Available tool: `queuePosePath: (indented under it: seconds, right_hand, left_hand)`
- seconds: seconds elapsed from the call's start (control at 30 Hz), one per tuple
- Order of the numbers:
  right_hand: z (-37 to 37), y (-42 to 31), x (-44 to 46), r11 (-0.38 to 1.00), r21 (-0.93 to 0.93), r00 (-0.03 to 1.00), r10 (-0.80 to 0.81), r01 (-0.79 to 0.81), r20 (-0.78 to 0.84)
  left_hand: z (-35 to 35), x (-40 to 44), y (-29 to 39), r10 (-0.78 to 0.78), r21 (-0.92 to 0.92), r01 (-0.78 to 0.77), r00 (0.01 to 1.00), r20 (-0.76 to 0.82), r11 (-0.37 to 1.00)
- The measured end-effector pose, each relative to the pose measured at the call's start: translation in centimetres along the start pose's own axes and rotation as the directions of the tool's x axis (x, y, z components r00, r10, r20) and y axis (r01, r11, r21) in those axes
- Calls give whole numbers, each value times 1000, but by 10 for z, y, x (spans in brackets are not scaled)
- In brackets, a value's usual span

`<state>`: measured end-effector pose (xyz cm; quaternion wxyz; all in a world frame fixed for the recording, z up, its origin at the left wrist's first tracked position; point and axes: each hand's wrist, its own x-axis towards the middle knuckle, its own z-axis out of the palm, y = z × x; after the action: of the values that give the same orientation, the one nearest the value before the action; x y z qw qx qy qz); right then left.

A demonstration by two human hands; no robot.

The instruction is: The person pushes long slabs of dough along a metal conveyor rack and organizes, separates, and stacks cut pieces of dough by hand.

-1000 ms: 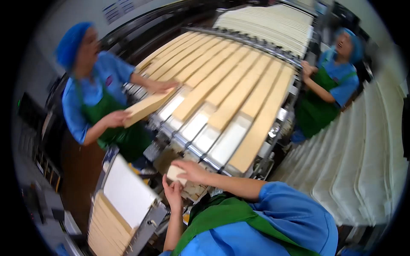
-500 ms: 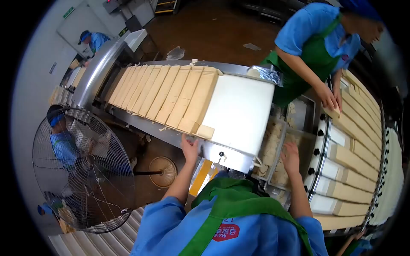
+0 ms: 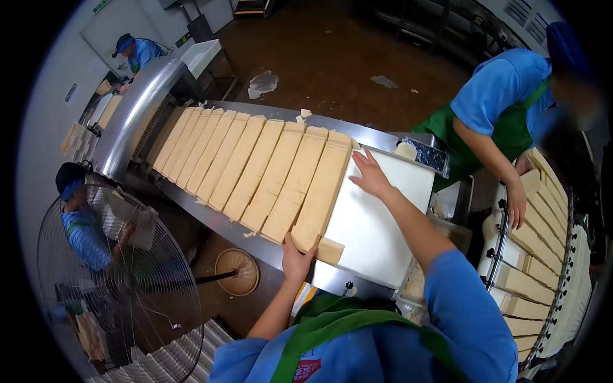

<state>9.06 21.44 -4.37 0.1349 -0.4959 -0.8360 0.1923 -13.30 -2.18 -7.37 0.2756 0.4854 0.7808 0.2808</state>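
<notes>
Long pale-yellow stacks of dough sheets [image 3: 252, 169] lie side by side across a conveyor with a white belt [image 3: 377, 223]. My left hand [image 3: 297, 258] is at the near end of the rightmost dough stack [image 3: 325, 185], thumb and fingers around its end. A small loose dough piece [image 3: 330, 250] lies beside that hand. My right hand [image 3: 372, 175] is open, fingers spread, just over the white belt by the far end of the same stack. I cannot tell whether its fingertips touch the dough.
A metal hood [image 3: 137, 118] spans the conveyor's far left end. At right, a co-worker [image 3: 504, 108] handles dough at a second belt [image 3: 533, 255] carrying more strips. Bins [image 3: 415, 284] with scraps stand between the belts. A large caged fan [image 3: 121, 281] is at left, with other people beyond.
My right hand has moved from above the scrap bins to the far end of the rightmost stack. My left hand has come up to its near end. The co-worker's hands have moved apart.
</notes>
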Motion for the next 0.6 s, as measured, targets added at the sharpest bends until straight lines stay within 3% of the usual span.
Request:
queuePosePath:
  seconds: [0.03,0.27,0.33,0.37,0.47,0.53,0.6]
  right_hand:
    - [3,1,26,1000,-4,1000,4,-4,1]
    - [38,6,117,968,-202,969,183,-148,167]
    - [63,24,105,978,-150,989,144,-145,-17]
    - [50,17,96,955,-199,975,223,-222,-18]
    - [3,26,40,921,-195,940,321,-338,-116]
    - [-27,43,-18,897,-154,896,373,-415,-241]
    - [-36,62,-83,859,-62,816,458,-509,-353]
  left_hand:
    - [-1,2,0,-12,80,9,999,38,997]
    - [-7,10,10,-53,159,24,982,183,987]
    - [3,15,-3,-30,39,22,979,200,999]
    - [-1,17,3,-21,71,5,975,223,997]
    - [-2,19,4,215,108,-247,945,248,963]
    - [-7,18,28,168,239,-275,907,386,931]
    - [-5,23,40,240,234,-376,857,457,897]
